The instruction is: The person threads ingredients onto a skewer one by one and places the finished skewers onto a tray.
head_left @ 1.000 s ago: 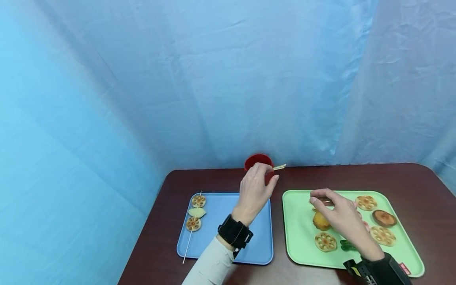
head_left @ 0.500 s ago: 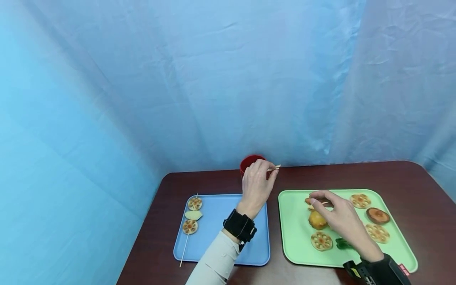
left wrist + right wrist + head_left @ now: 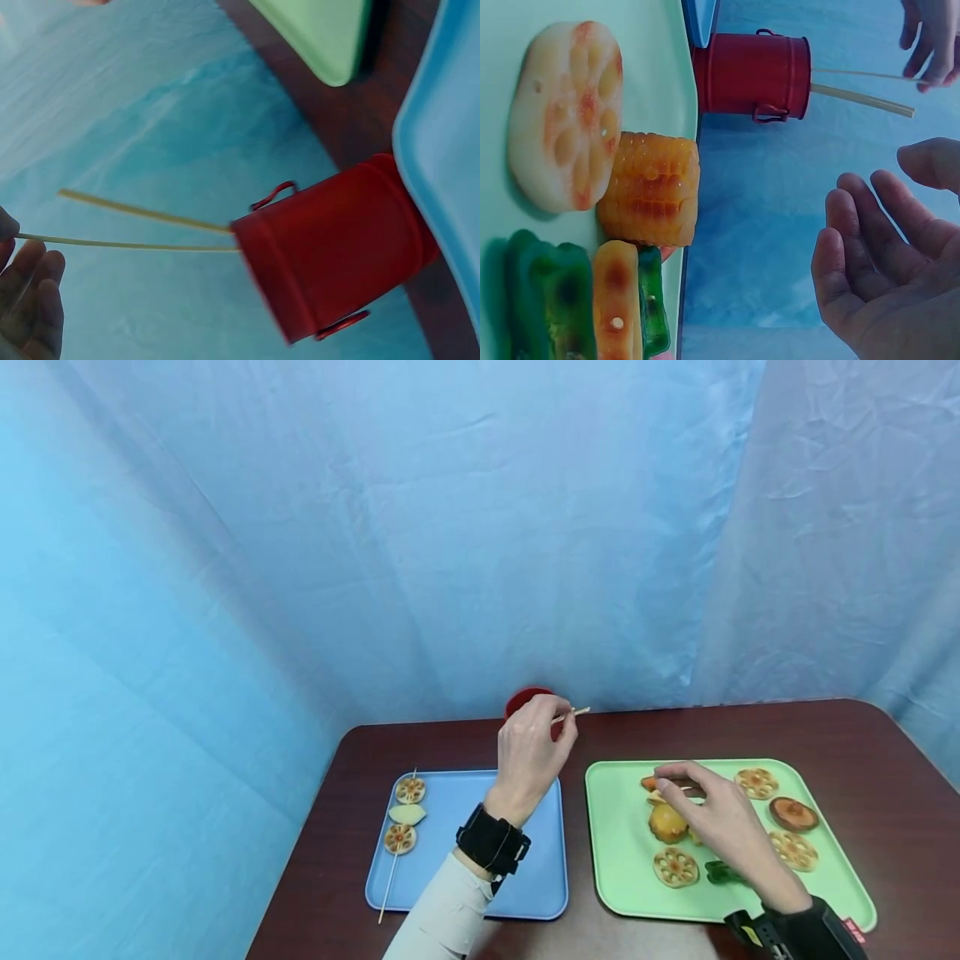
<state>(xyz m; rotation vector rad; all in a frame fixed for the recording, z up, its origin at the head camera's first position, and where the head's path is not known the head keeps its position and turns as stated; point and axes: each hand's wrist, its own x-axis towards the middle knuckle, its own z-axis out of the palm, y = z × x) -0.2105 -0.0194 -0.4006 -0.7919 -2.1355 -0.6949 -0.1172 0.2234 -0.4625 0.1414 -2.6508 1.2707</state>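
My left hand is over the red bucket behind the blue tray. Its thumb and finger pinch the upper end of a thin bamboo skewer, whose lower end goes into the bucket. A thicker pale stick leans out of the bucket beside it, apart from the fingers in the left wrist view. Above the green tray, my right hand hovers with fingers loosely bent and nothing in them. Nearest below it are a corn piece, a lotus root slice and green pepper pieces.
On the blue tray lies a loaded skewer with two lotus slices and a pale green piece, its lower end past the rim. A mushroom slice and more lotus slices are on the green tray's right. A blue curtain hangs behind the table.
My left hand has shifted slightly left by the bucket, and the stick ends beyond its fingers spread less apart. My right hand has stayed nearly still above the green tray. The head view has shifted a little.
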